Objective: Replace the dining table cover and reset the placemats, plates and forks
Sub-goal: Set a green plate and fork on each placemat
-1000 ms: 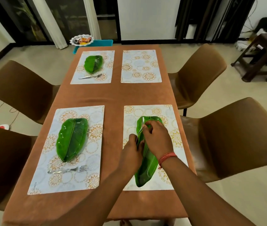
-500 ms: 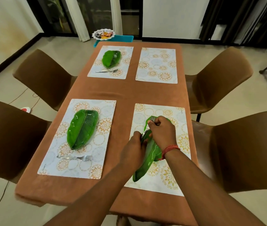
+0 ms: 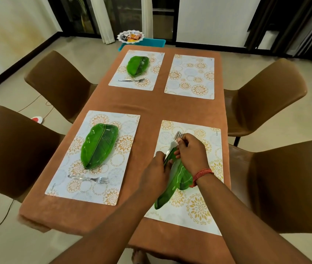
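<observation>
1. Tabletop (image 3: 170, 109) is wearing a rust-brown cover; four patterned placemats are lying on it, two near, two far.
2. Near-right placemat (image 3: 199, 206): both hands are working over it. Left hand (image 3: 156, 173) is gripping the near end of a bunch of forks (image 3: 174, 143) together with the leaf-shaped green plate (image 3: 172, 189); its fingers are curled round them.
3. Right hand (image 3: 191, 153) is pinching the forks near the tines, fingers clenched on the metal; a red thread band is sitting on that wrist.
4. The held plate is tilting on edge above the mat; whether its low tip is touching the mat, cannot tell.
5. Near-left placemat (image 3: 94, 159) is carrying a green plate (image 3: 99, 145) and a fork (image 3: 88, 179) just beside it.
6. Far-left placemat (image 3: 138, 70) is showing the same pairing; far-right placemat (image 3: 190, 76) is lying bare.
7. Brown chairs are standing along both long sides.
</observation>
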